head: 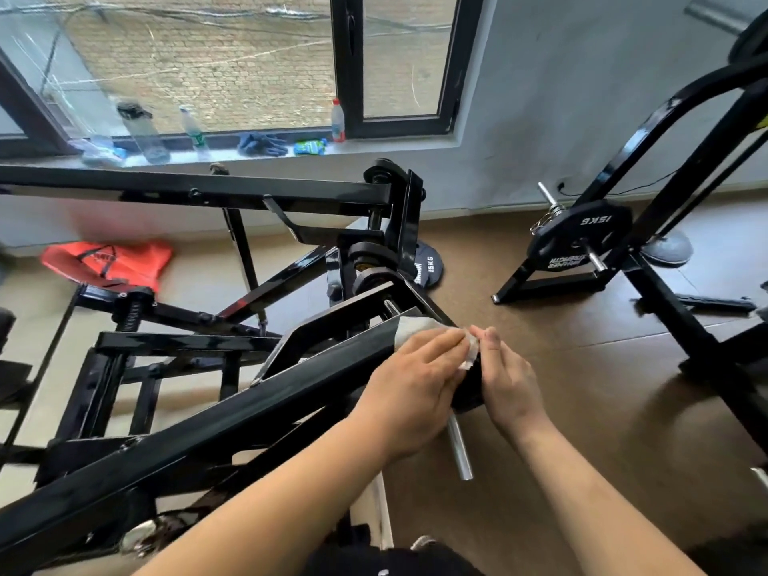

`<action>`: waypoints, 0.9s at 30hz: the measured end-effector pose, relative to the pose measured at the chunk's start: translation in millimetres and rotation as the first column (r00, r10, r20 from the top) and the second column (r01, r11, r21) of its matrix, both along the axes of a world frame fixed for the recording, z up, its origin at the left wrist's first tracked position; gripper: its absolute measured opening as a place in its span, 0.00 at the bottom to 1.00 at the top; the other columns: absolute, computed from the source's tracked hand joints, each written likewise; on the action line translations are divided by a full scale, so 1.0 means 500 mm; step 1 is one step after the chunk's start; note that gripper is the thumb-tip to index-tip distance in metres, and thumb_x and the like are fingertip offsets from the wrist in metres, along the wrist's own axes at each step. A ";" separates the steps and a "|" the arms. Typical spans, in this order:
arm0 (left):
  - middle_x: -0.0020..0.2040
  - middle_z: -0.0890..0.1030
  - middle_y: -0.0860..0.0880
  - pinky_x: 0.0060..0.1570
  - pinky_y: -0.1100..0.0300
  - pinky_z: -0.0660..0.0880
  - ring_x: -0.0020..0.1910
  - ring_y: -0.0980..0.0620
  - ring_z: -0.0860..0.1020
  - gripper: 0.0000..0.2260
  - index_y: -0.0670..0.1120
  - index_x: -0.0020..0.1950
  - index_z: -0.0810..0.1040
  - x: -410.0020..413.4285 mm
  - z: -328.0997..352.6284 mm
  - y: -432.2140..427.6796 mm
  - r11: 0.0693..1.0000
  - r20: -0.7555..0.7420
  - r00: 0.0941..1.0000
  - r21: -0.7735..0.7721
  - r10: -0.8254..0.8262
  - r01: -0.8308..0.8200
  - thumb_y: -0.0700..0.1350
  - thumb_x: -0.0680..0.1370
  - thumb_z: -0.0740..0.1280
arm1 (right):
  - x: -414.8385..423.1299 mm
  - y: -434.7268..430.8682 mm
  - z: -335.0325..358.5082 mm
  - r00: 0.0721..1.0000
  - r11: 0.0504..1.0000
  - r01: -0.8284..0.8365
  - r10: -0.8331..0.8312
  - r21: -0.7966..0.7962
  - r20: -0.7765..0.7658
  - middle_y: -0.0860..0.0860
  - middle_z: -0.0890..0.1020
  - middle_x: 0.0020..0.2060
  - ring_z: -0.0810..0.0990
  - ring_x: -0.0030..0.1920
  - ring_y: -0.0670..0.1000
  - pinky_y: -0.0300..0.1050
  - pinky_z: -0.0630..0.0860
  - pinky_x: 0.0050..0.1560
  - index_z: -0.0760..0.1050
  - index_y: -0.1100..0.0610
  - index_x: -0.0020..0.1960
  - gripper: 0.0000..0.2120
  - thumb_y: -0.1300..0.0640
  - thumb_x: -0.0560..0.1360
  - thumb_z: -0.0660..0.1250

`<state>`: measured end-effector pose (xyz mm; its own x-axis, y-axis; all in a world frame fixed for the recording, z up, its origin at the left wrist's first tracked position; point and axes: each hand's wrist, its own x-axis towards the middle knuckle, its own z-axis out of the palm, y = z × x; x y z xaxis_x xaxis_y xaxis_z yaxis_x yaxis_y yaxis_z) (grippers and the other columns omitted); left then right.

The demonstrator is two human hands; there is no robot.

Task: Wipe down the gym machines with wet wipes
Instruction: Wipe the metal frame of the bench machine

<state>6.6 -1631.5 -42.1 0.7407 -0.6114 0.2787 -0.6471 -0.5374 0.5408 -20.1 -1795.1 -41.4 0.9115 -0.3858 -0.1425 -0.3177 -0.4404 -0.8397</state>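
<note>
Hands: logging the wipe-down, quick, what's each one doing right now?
Left hand: open, fingers pressing the wet wipe onto the black bar.
Right hand: closed, seemingly pinching the wipe's edge.

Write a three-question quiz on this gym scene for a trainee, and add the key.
1. Multiple choice. Where is the wet wipe?
A. On the floor
B. On the black machine beam, where the left hand and right hand meet
C. Hanging from the window handle

2. True or false: the blue gloves lie on the windowsill.

3. Fill in: the weight plate on the rack at right is marked ___.

Key: 1 B; 2 true; 3 15KG.
</note>
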 end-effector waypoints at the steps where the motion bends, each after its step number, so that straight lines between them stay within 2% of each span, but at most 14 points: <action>1: 0.76 0.73 0.51 0.75 0.56 0.66 0.77 0.53 0.68 0.21 0.47 0.76 0.74 -0.012 -0.001 0.027 1.000 -0.004 1.000 -0.012 -0.018 0.017 0.51 0.85 0.57 | -0.006 0.008 0.000 1.000 1.000 0.002 -0.002 0.029 0.004 0.46 0.80 0.69 0.73 0.73 0.48 0.48 0.65 0.76 0.77 0.49 0.71 0.33 0.34 0.78 0.48; 3: 0.79 0.68 0.54 0.77 0.61 0.63 0.78 0.59 0.63 0.21 0.49 0.79 0.69 -0.030 -0.008 0.090 0.999 -0.054 0.998 -0.043 -0.032 0.030 0.50 0.85 0.58 | -0.017 0.024 -0.005 1.000 0.999 0.000 -0.001 0.052 0.008 0.43 0.77 0.71 0.71 0.74 0.45 0.50 0.63 0.78 0.73 0.48 0.75 0.32 0.34 0.79 0.49; 5: 0.77 0.71 0.57 0.75 0.59 0.66 0.76 0.63 0.67 0.19 0.52 0.77 0.72 -0.038 -0.007 0.138 0.997 -0.183 0.983 -0.082 -0.012 -0.004 0.50 0.86 0.58 | -0.021 0.033 0.003 1.000 0.998 0.012 -0.010 0.069 -0.028 0.43 0.76 0.72 0.70 0.74 0.45 0.52 0.63 0.79 0.71 0.48 0.76 0.30 0.34 0.81 0.52; 8: 0.71 0.77 0.56 0.72 0.55 0.70 0.72 0.63 0.72 0.17 0.49 0.74 0.75 -0.038 0.028 0.155 0.963 -0.298 0.954 -0.246 0.030 -0.107 0.48 0.87 0.59 | -0.024 0.035 0.042 1.000 0.998 -0.002 0.003 0.065 -0.018 0.40 0.82 0.60 0.77 0.65 0.43 0.47 0.70 0.71 0.79 0.48 0.66 0.18 0.42 0.86 0.56; 10: 0.71 0.78 0.55 0.73 0.56 0.70 0.72 0.62 0.72 0.16 0.46 0.74 0.75 -0.026 0.067 0.133 0.916 -0.310 0.950 -0.369 0.038 -0.157 0.46 0.87 0.60 | -0.017 0.039 0.076 0.997 0.997 -0.038 0.034 0.068 0.064 0.39 0.83 0.56 0.80 0.61 0.40 0.41 0.75 0.65 0.80 0.48 0.66 0.14 0.49 0.85 0.62; 13: 0.67 0.81 0.55 0.70 0.57 0.72 0.69 0.59 0.76 0.15 0.45 0.71 0.77 -0.014 0.124 0.078 0.858 -0.316 0.948 -0.498 -0.046 -0.124 0.43 0.87 0.59 | 0.003 0.035 0.124 0.983 0.920 -0.163 0.119 0.357 0.142 0.46 0.86 0.57 0.84 0.59 0.43 0.38 0.80 0.56 0.78 0.48 0.68 0.15 0.51 0.82 0.67; 16: 0.65 0.82 0.52 0.68 0.56 0.74 0.68 0.54 0.77 0.15 0.43 0.69 0.78 0.004 0.150 0.026 0.805 -0.299 0.951 -0.582 -0.080 -0.115 0.42 0.87 0.58 | 0.021 0.009 0.160 0.964 0.776 -0.265 0.198 0.572 0.177 0.55 0.86 0.56 0.86 0.55 0.54 0.49 0.83 0.55 0.82 0.51 0.62 0.14 0.49 0.79 0.67; 18: 0.63 0.81 0.52 0.66 0.56 0.75 0.66 0.53 0.78 0.14 0.43 0.66 0.80 0.026 0.140 -0.001 0.810 -0.257 0.966 -0.565 0.007 -0.156 0.43 0.86 0.59 | 0.034 -0.009 0.161 0.966 0.786 -0.249 0.163 0.566 0.199 0.60 0.87 0.49 0.85 0.48 0.58 0.55 0.82 0.51 0.84 0.57 0.56 0.12 0.51 0.78 0.69; 20: 0.63 0.79 0.52 0.63 0.58 0.75 0.65 0.53 0.77 0.13 0.43 0.65 0.81 0.051 0.123 -0.020 0.842 -0.237 0.968 -0.505 0.080 -0.193 0.45 0.86 0.60 | 0.053 -0.029 0.153 0.977 0.838 -0.188 0.104 0.512 0.187 0.59 0.86 0.41 0.83 0.41 0.56 0.56 0.81 0.46 0.84 0.62 0.50 0.13 0.52 0.76 0.72; 22: 0.64 0.78 0.55 0.62 0.63 0.74 0.65 0.57 0.76 0.14 0.46 0.68 0.80 0.081 0.111 -0.029 0.870 -0.262 0.953 -0.422 0.153 -0.255 0.48 0.86 0.60 | 0.081 -0.059 0.148 0.981 0.875 -0.110 0.018 0.472 0.195 0.53 0.82 0.34 0.79 0.35 0.50 0.47 0.79 0.38 0.81 0.62 0.43 0.13 0.51 0.77 0.73; 24: 0.66 0.77 0.57 0.66 0.64 0.72 0.66 0.62 0.74 0.18 0.49 0.73 0.76 0.113 0.098 -0.022 0.885 -0.301 0.919 -0.310 0.255 -0.347 0.51 0.85 0.59 | 0.118 -0.102 0.151 0.971 0.916 0.014 -0.109 0.402 0.215 0.50 0.76 0.31 0.74 0.32 0.47 0.39 0.72 0.29 0.76 0.60 0.41 0.14 0.53 0.80 0.70; 26: 0.68 0.77 0.55 0.70 0.57 0.71 0.68 0.59 0.73 0.19 0.48 0.75 0.73 0.139 0.074 -0.004 0.886 -0.274 0.881 -0.155 0.387 -0.437 0.52 0.85 0.60 | 0.161 -0.148 0.155 0.952 0.964 0.088 -0.155 0.250 0.264 0.51 0.73 0.34 0.71 0.31 0.46 0.37 0.69 0.27 0.72 0.62 0.44 0.13 0.53 0.82 0.65; 27: 0.70 0.77 0.53 0.72 0.57 0.69 0.70 0.56 0.73 0.20 0.47 0.75 0.73 0.146 0.059 0.003 0.879 -0.238 0.863 -0.068 0.446 -0.473 0.52 0.85 0.61 | 0.184 -0.157 0.154 0.945 0.983 0.079 -0.127 0.166 0.303 0.51 0.73 0.35 0.70 0.30 0.43 0.35 0.69 0.28 0.71 0.60 0.45 0.12 0.53 0.82 0.63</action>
<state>79.6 -1630.0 -12.5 0.9779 -0.1595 0.1352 -0.2078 -0.6684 0.7142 71.6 -1873.6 35.5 0.8760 -0.4759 0.0781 -0.0673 -0.2810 -0.9573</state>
